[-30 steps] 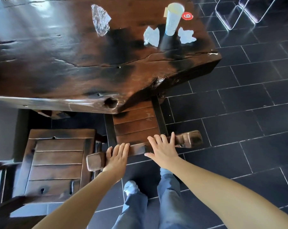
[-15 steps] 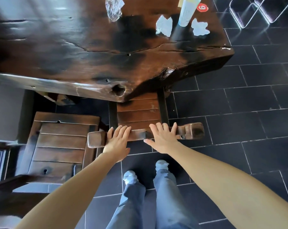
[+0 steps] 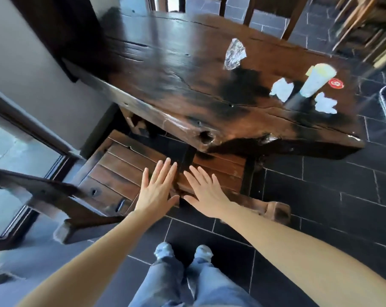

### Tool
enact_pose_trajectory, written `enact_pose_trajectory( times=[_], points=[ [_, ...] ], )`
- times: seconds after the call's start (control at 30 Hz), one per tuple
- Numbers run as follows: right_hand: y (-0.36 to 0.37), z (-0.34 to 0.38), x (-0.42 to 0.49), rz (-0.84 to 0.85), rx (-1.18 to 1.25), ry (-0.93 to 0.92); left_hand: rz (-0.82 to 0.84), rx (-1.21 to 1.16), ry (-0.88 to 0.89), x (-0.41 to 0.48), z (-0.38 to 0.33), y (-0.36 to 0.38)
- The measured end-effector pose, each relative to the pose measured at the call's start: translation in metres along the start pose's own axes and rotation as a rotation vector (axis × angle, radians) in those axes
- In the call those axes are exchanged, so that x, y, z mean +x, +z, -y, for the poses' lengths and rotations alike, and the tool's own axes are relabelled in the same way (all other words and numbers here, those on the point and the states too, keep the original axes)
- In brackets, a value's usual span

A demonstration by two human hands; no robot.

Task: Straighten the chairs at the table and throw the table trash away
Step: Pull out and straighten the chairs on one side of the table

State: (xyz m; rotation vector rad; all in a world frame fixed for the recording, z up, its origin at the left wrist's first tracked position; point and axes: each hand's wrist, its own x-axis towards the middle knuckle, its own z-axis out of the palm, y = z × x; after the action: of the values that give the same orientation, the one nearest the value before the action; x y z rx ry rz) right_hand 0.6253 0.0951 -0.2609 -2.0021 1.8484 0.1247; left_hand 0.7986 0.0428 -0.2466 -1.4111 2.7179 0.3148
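We could read no words or numbers anywhere. The only sign we found was a white mark on a red round disc (image 3: 336, 83), which lay on the bench (image 3: 165, 69) just beside the pale cup (image 3: 316, 80). Blur kept us from making out whether it was a letter, a numeral or a logo.

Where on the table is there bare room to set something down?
The widest bare patch is the table's left half, from the wall-side edge to the plastic wrap. A narrower strip runs along the near edge, below the wrap. The right end is crowded: a cup, two paper scraps and a red disc.
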Motion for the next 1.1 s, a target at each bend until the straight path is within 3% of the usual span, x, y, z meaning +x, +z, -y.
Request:
enact_pose_trajectory(
  times=[0.2, 0.47, 0.77, 0.83, 1.1],
  points=[
    [-0.01, 0.075, 0.041, -0.052, -0.064, -0.132, -0.126, -0.023, -0.166, -0.04, 0.066, -0.016],
    [-0.01, 0.2, 0.105, -0.017, -0.12, -0.179, -0.055, -0.027, -0.269, -0.092, 0.211, -0.02],
    [0.017, 0.341, 0.146, -0.002, 0.059, -0.047, 0.06, -0.007, -0.103, -0.105, 0.351, -0.025],
    [0.023, 0.356, 0.141, 0.008, 0.089, 0.006, 0.109, 0.029, -0.025, -0.107, 0.363, -0.025],
    [0.048, 0.381, 0.127, -0.022, 0.071, 0.259, 0.042, 0.016, 0.136, -0.121, 0.4, -0.024]
  ],
)
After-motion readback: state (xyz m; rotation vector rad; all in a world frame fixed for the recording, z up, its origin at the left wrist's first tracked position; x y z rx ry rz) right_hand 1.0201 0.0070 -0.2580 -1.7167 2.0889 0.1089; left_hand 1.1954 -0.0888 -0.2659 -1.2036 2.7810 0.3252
